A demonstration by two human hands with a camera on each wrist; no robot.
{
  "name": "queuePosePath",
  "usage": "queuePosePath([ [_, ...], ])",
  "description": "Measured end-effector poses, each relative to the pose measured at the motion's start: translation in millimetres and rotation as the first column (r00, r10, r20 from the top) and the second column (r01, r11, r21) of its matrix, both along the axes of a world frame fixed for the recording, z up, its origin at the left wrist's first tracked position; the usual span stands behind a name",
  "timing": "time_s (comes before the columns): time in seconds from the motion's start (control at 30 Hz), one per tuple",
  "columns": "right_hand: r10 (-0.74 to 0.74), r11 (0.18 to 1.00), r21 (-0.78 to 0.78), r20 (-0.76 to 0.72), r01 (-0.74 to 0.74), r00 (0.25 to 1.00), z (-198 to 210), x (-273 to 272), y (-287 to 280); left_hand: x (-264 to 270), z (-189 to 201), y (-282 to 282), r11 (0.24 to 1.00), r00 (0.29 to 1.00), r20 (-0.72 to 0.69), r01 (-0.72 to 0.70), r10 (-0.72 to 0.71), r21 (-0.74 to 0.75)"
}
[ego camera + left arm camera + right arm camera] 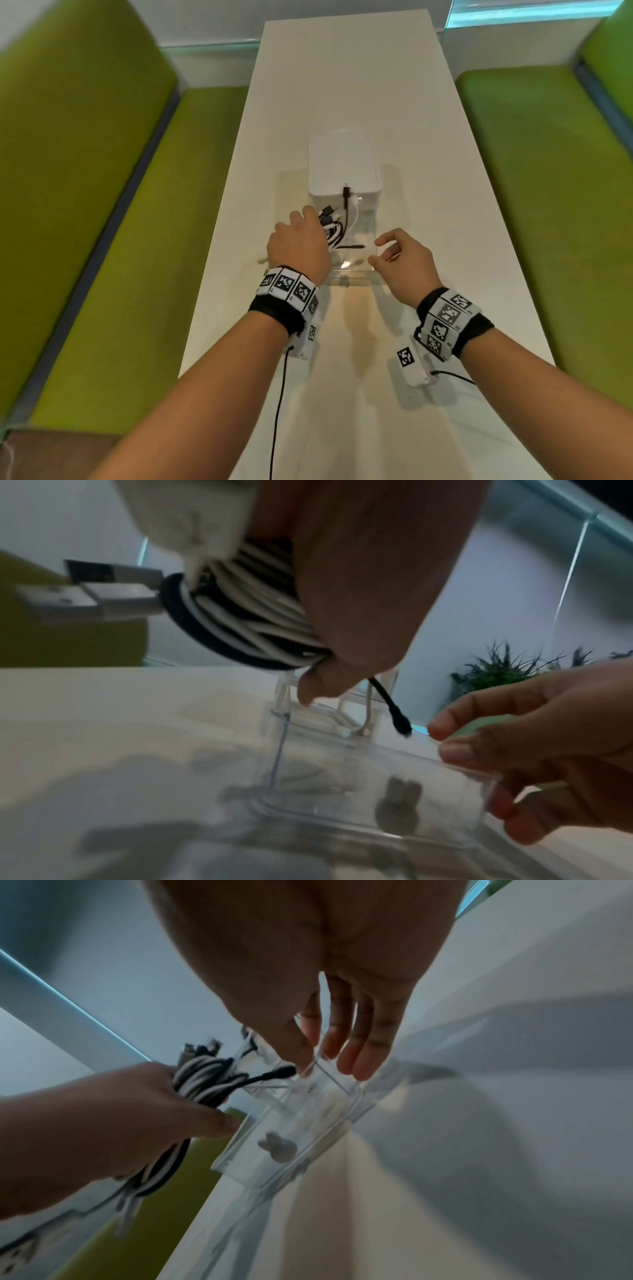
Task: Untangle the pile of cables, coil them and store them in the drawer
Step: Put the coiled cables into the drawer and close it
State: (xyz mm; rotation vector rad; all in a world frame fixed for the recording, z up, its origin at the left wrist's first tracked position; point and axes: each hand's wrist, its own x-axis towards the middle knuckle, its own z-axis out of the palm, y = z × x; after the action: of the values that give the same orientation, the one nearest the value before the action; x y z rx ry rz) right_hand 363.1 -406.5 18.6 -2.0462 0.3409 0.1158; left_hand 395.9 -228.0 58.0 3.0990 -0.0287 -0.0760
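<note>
A bundle of coiled black and white cables [334, 229] is gripped in my left hand [308, 222], held just above the left side of the clear drawer [356, 279]. The drawer is pulled out of a white box [342, 161]. In the left wrist view the coil [246, 610] sits under my palm, with USB plugs sticking out and a black connector [399, 718] dangling over the drawer [342, 823]. My right hand [378, 253] is at the drawer's right front corner. Its thumb and fingers [359, 1053] pinch the clear wall [308, 1118].
The drawer unit stands mid-way along a narrow white table [342, 68]. Green padded benches [102, 240] [548, 205] flank it on both sides. A small rabbit-shaped knob [397, 802] sits on the drawer's front. A potted plant [496, 669] stands far behind.
</note>
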Motion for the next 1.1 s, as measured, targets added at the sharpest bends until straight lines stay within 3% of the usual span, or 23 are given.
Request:
queuePosePath([
  [0.13,-0.009,1.000,0.004,0.025,0.009,1.000,-3.6,-0.5,-0.4,0.7,-7.0,-9.7,0.999,0.993,-0.108,-0.039,0.040,0.008],
  [0.27,0.124,0.956,-0.282,0.152,-0.077,0.981,-7.9,4.3,3.2,-1.3,-9.2,-25.4,0.998,0.983,-0.183,-0.005,0.018,0.069],
  [0.43,0.252,0.905,-0.383,0.128,-0.187,0.959,-4.1,17.9,5.9,4.3,-5.1,-40.6,0.990,0.989,-0.131,0.089,-0.074,0.111],
  [0.63,0.180,0.955,-0.256,0.112,-0.147,0.977,-7.6,16.3,6.7,23.6,-9.1,-54.0,0.953,0.973,-0.138,0.210,-0.183,0.220],
  [0.77,0.182,0.962,-0.231,0.134,-0.148,0.974,-6.8,14.3,2.8,29.1,-22.4,-55.2,0.962,0.972,-0.172,0.193,-0.161,0.192],
  [0.9,0.089,0.995,-0.050,0.148,-0.082,0.985,-7.9,7.6,1.2,35.5,-25.1,-57.6,0.975,0.983,-0.164,0.120,-0.089,0.190],
  [1.1,0.145,0.988,0.038,0.143,-0.152,0.979,-15.1,-1.4,2.6,39.7,-24.9,-66.7,0.980,0.962,-0.272,0.072,-0.018,0.187],
])
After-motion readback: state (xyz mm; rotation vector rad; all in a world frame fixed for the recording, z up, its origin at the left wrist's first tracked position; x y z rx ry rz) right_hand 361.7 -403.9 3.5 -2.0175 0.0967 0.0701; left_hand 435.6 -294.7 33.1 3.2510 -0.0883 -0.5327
